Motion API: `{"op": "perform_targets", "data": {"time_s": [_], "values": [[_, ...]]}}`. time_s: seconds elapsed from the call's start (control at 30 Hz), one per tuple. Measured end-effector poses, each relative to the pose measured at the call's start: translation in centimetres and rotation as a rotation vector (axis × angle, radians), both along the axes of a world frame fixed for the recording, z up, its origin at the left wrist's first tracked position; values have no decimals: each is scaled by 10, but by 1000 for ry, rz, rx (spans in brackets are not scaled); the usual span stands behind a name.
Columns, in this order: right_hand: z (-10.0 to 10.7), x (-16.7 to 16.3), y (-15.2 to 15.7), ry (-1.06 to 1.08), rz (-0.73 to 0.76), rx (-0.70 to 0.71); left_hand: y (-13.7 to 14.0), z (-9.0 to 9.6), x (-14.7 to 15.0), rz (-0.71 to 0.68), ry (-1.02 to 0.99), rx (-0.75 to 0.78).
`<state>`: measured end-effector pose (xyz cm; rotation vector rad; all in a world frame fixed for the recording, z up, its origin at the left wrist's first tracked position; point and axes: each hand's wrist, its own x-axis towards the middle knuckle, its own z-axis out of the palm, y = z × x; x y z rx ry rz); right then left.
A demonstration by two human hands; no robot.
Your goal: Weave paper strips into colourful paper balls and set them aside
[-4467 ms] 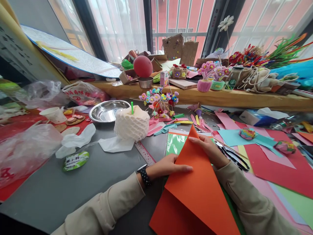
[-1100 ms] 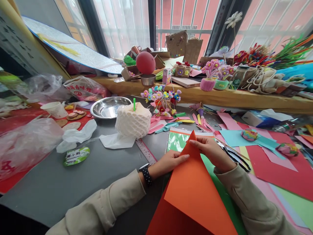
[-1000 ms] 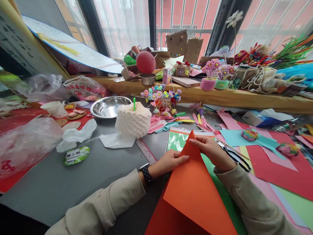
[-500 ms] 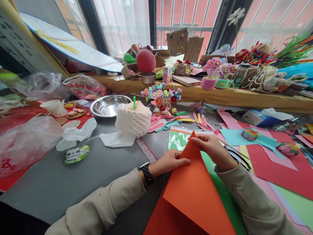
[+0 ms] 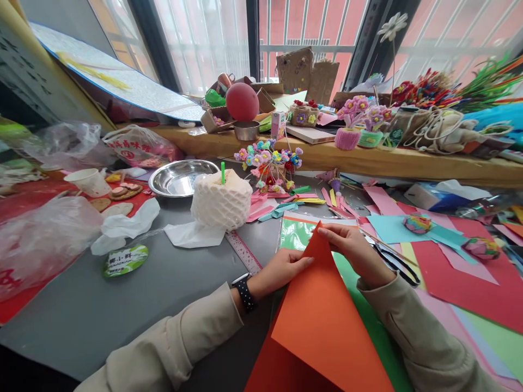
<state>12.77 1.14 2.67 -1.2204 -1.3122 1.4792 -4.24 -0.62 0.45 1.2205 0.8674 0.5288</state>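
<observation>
A large sheet of orange paper (image 5: 327, 321), folded over to a point at its far end, is held up in front of me. My left hand (image 5: 286, 267) pinches its left edge, thumb on top and the other fingers behind it. At the pointed tip, my right hand (image 5: 351, 245) grips the paper between thumb and fingers. Beneath the sheet lies green paper (image 5: 368, 321), and a clear packet with green and white paper (image 5: 296, 231) sits just beyond. A pink ruler (image 5: 244, 252) rests to the left of my hands.
A white netted coconut (image 5: 223, 201) with a green straw stands beside a metal bowl (image 5: 180, 179). Coloured paper strips (image 5: 281, 209) and yarn flowers (image 5: 269, 158) lie farther back. At the right are red paper (image 5: 461, 272) and black-handled scissors (image 5: 396, 264); plastic bags (image 5: 49, 239) lie left.
Both hands keep their grip on the orange paper. The folded tip has shifted slightly left, and the left thumb has drawn back a little toward the edge.
</observation>
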Motion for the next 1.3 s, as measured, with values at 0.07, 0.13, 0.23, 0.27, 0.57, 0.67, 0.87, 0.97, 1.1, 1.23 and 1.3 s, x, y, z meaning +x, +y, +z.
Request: {"op": "perform_targets", "data": {"time_s": [0.07,0.13,0.23,0.27,0.57,0.67,0.87,0.97,1.1,1.23,1.3], "values": [[0,0,0,10,-24,17,0,0,0,-14,2,10],[1,1,0,18,-32,19,0,0,0,-26,-6,17],[1,1,1,24,-33,12,0,0,0,-33,-12,27],[1,1,1,25,-34,11,0,0,0,-35,-11,28],[0,0,0,44,-8,19,-1,-3,0,-8,-11,3],[7,1,0,6,5,84,-2,3,1,9,7,62],[52,13,-15,-78,85,280,5,64,0,166,3,418],[77,20,-26,-122,134,350,8,111,-2,303,-22,533],[93,25,-32,-120,85,430,5,155,-4,339,-58,674],[94,25,-33,-158,65,497,2,167,-1,244,-158,712],[92,24,-35,-220,28,549,0,167,3,291,-222,733]]}}
